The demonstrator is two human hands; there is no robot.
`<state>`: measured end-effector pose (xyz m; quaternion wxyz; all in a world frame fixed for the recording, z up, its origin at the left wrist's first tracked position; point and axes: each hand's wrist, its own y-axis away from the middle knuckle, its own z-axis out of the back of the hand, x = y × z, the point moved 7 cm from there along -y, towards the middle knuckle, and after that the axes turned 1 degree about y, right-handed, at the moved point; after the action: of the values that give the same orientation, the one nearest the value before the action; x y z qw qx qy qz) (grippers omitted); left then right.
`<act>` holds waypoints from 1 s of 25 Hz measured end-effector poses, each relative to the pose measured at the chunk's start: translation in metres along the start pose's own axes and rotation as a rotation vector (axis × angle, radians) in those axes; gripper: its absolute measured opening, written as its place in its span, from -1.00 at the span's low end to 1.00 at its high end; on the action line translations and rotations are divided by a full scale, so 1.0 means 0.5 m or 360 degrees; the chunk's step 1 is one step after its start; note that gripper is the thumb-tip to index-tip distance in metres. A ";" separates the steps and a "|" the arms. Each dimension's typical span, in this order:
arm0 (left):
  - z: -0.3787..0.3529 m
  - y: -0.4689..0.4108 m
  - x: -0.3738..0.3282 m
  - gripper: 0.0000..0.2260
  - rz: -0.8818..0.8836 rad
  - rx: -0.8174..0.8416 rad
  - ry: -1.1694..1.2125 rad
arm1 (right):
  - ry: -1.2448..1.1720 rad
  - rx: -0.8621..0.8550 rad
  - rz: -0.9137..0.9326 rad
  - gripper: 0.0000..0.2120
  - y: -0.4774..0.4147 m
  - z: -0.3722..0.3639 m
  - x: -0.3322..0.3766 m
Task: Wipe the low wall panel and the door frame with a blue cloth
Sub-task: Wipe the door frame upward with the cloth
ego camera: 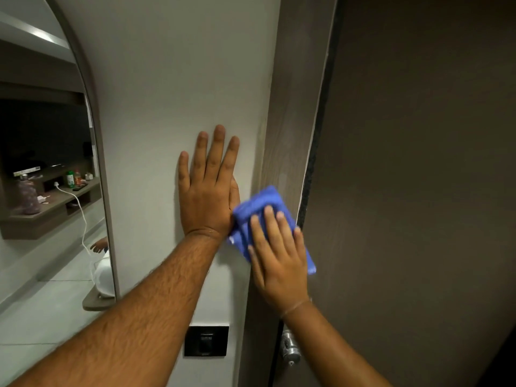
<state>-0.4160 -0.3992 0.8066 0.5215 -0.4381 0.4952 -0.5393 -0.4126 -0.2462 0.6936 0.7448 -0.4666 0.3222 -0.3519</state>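
Observation:
My right hand (279,258) presses a folded blue cloth (259,205) flat against the wood-grain door frame (290,113), fingers spread over it. The cloth covers the frame's left edge where it meets the pale wall (173,79). My left hand (209,185) lies flat and open on that wall, fingers up, its thumb side touching the cloth. No low wall panel can be made out as a separate part.
A dark brown door (418,163) fills the right side, with a metal knob (290,347) low near the frame. A black switch plate (206,341) sits on the wall below my left arm. An arched mirror (47,163) at the left reflects a shelf with bottles.

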 end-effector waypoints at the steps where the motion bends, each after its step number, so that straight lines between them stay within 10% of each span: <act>1: 0.000 0.000 0.000 -0.44 -0.0008 -0.0017 0.0031 | 0.0016 -0.0080 -0.0013 -0.44 -0.081 0.030 -0.012; 12: 0.001 -0.003 0.002 -0.34 0.0010 0.0040 0.0040 | 0.0231 -0.0456 0.0086 -0.49 -0.746 0.301 -0.137; 25: -0.002 0.002 -0.004 -0.35 -0.0009 0.0039 0.0036 | 0.0261 -0.0308 0.0146 -0.11 -0.656 0.250 -0.114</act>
<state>-0.4165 -0.3968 0.8057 0.5197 -0.4270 0.4930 -0.5518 -0.4158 -0.2446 1.0492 0.6828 -0.4907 0.4353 -0.3218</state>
